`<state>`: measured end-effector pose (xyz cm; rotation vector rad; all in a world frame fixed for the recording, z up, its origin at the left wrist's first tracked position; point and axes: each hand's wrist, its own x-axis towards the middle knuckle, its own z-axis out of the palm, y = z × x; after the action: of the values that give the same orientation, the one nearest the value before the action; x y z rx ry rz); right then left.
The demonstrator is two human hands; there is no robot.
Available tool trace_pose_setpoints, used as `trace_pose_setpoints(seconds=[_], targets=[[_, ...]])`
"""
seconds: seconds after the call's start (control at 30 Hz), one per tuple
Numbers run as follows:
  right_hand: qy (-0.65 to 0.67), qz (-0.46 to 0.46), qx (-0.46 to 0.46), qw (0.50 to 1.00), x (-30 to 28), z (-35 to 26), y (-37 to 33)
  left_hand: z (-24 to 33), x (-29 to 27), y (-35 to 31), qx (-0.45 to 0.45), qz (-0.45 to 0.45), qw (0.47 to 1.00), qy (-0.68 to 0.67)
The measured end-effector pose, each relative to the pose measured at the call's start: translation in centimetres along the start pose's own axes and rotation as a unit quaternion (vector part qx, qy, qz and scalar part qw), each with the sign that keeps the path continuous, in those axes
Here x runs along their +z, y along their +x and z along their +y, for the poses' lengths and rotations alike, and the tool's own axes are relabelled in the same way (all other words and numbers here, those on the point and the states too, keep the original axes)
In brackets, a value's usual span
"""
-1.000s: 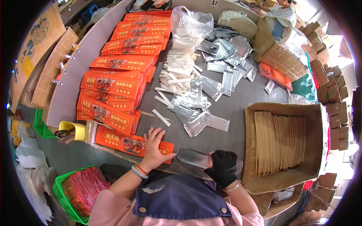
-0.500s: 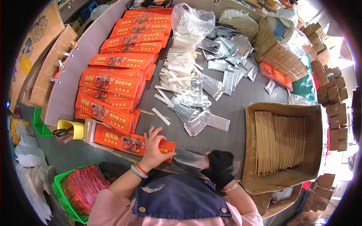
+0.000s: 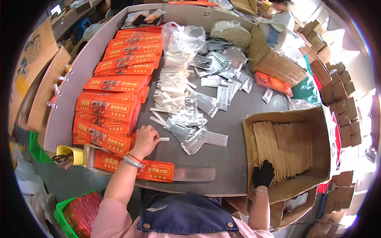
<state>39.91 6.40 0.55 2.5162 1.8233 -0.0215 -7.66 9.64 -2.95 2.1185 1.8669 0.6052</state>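
My left hand (image 3: 145, 141) is closed, pinching a short white strip (image 3: 163, 139) above the table's near left part. Under my left wrist lies an orange printed packet (image 3: 158, 171), with a clear plastic sleeve (image 3: 194, 174) sticking out flat from its right end. My right hand (image 3: 263, 174), in a black glove, is inside the cardboard box (image 3: 291, 194) at the right. Its bent fingers are on the near left ends of the wooden chopsticks (image 3: 283, 148), and the fingertips are partly hidden. A loose pile of white strips (image 3: 170, 85) lies beyond my left hand.
Overlapping orange packets (image 3: 105, 107) fill the left side. Silver flat sachets (image 3: 214, 101) spread over the middle. A yellow holder (image 3: 77, 155) with scissors hangs at the left edge; a green basket (image 3: 63, 210) stands below. Another person (image 3: 282, 18) is at the far right.
My left hand left the packet, moved up and left, and took hold of a white strip. My right hand let go of the clear sleeve and moved right into the chopstick box. The view shifted.
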Motion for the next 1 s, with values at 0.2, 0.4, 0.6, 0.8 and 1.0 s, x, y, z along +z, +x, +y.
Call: trace_pose_setpoints(seconds=[0.2, 0.4, 0.6, 0.8, 1.0], targets=[[0.007, 0.026, 0.049, 0.998, -0.3, 0.0, -0.7, 6.0, 3.1, 2.9, 0.092, 0.029, 0.992, -0.082], [-0.025, -0.038, 0.027, 0.999, 1.3, 1.3, -1.2, 13.2, 9.1, 7.0, 0.110, -0.010, 0.994, -0.003], [0.111, 0.050, 0.028, 0.992, 0.7, 0.7, -1.9, 13.5, 6.8, 6.7, 0.098, -0.139, 0.984, -0.055], [0.278, -0.040, -0.166, 0.945, -2.2, -2.5, -3.4, 12.2, 2.4, -3.0, 0.014, -0.269, 0.949, -0.165], [0.073, -0.160, -0.365, 0.914, -2.3, -4.8, -4.9, 9.2, -0.8, -7.5, 0.058, -0.069, 0.994, -0.057]])
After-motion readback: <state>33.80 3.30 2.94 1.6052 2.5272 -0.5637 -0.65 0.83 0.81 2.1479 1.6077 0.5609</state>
